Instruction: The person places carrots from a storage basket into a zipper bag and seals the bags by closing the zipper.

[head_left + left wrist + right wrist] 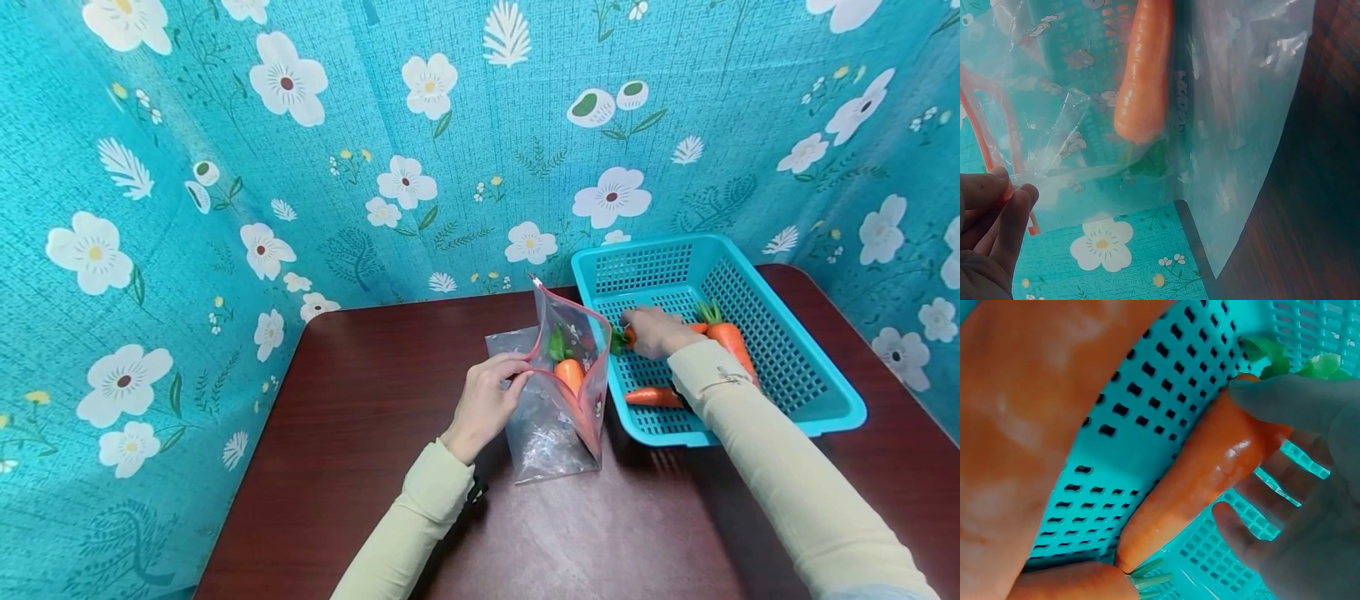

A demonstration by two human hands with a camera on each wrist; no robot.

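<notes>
Working from left to right across the dark red-brown table [390, 383], the left hand [487, 402] lies at 9 o'clock of the clear zip bag [551, 450], thumb and fingers pinching its red-edged mouth, which stands parted. The bagged carrot [569, 375] rests inside, leafy end towards 12 o'clock, tip towards 5. At about 2 o'clock of the bag stands the turquoise basket [645, 271]; within it, the right hand [656, 332] is found grasping the gripped carrot [1200, 465] near its leafy end, thumb on top and fingers around the underside. At 6 o'clock of that hand lies the lower carrot [652, 397], partly hidden by the sleeve; at 3 o'clock, the stemmed carrot [731, 346]. Assessment: the step in hand appears to be picking a further carrot for bagging, with one bagged. The next move would call for a lift clear of the basket wall and a swing towards 8 o'clock, the left-hand pinch holding the mouth wide enough for the leaves.
</notes>
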